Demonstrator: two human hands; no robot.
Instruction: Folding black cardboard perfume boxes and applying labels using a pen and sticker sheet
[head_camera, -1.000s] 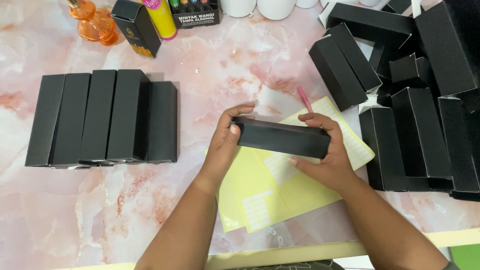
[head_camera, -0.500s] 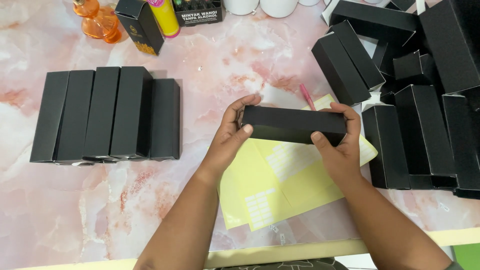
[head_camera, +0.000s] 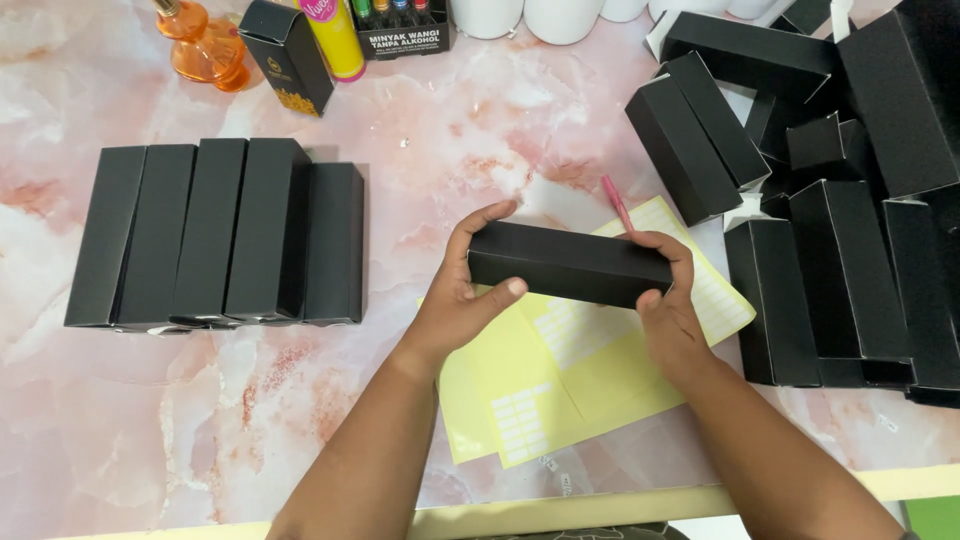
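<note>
We are gripping a long black box (head_camera: 570, 263) by its ends, left hand (head_camera: 462, 300) and right hand (head_camera: 668, 312), above the yellow label sheets (head_camera: 560, 380) near the counter's (head_camera: 480, 130) front edge; squeezing could dent it.

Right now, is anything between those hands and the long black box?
No. The left hand and right hand grip the black box directly by its ends, above the yellow label sheets.
</note>
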